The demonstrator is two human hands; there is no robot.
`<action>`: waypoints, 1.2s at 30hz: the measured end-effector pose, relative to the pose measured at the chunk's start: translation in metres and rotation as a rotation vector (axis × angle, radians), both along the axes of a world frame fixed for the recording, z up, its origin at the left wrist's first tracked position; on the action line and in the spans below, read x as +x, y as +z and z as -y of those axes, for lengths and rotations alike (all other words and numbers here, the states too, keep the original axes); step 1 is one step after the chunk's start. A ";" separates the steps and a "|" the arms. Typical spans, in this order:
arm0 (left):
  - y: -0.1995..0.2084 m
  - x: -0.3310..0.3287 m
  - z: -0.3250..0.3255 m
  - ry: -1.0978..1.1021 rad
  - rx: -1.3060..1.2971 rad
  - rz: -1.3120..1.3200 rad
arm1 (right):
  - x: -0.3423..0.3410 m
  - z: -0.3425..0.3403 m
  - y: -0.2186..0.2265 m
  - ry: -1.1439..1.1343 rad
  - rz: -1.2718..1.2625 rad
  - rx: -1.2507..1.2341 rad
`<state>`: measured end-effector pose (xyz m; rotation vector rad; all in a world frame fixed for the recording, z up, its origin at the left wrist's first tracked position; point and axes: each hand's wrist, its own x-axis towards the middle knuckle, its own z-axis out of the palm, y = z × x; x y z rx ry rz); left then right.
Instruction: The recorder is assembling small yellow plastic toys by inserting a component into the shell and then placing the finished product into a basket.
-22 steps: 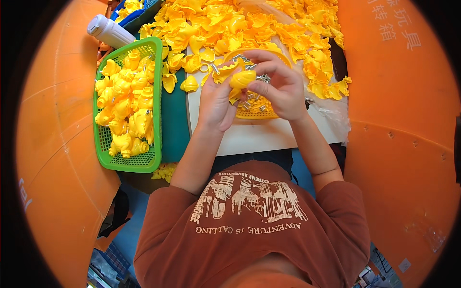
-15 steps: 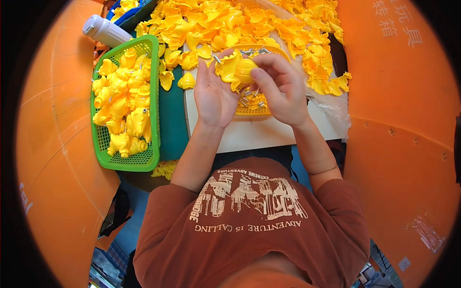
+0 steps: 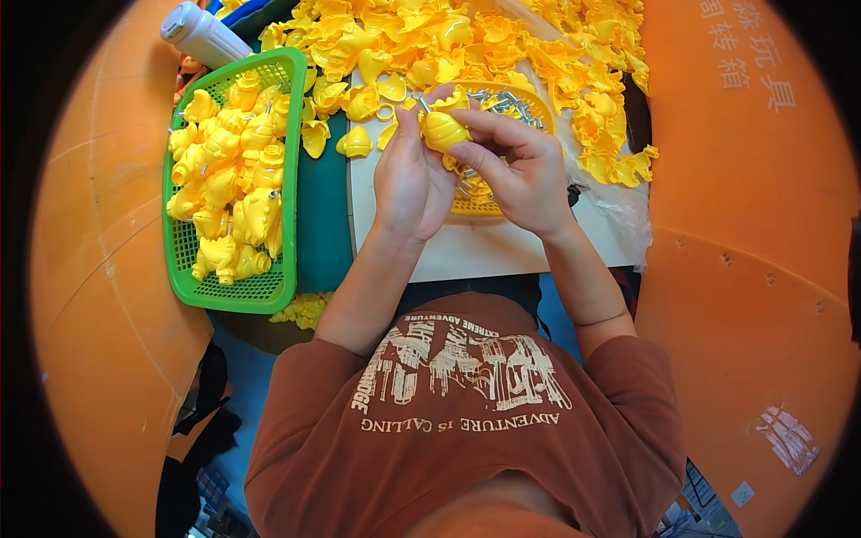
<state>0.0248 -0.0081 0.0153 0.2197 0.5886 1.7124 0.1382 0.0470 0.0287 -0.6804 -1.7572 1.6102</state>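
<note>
A glossy yellow plastic toy piece with a ribbed, rounded side is held between my two hands. My left hand cups it from the left, thumb up against it. From above, the fingers and thumb of my right hand pinch its right side. A small metal pin sticks out at its upper left. Whether its halves are fully closed is hidden by my fingers. Just beyond and below my hands stands a yellow basket holding loose metal pins and small yellow parts.
At the left is a green basket full of yellow toy bodies. Loose yellow shells are heaped at the back and right. A white bottle lies beyond the green basket. Orange walls rise on both sides of the white board.
The shell pieces, held tilted and apart from my left palm before, now sit together as one rounded piece. My right hand has come down and left slightly, closer to my left.
</note>
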 end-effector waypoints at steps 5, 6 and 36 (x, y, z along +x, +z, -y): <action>-0.004 0.000 0.002 0.016 0.017 0.032 | -0.001 0.006 0.011 -0.035 0.124 0.232; -0.003 0.000 0.002 0.014 0.010 0.030 | -0.002 0.006 0.009 -0.032 0.125 0.234; 0.008 0.007 0.004 -0.054 0.052 0.030 | 0.007 0.011 0.014 -0.096 0.154 0.557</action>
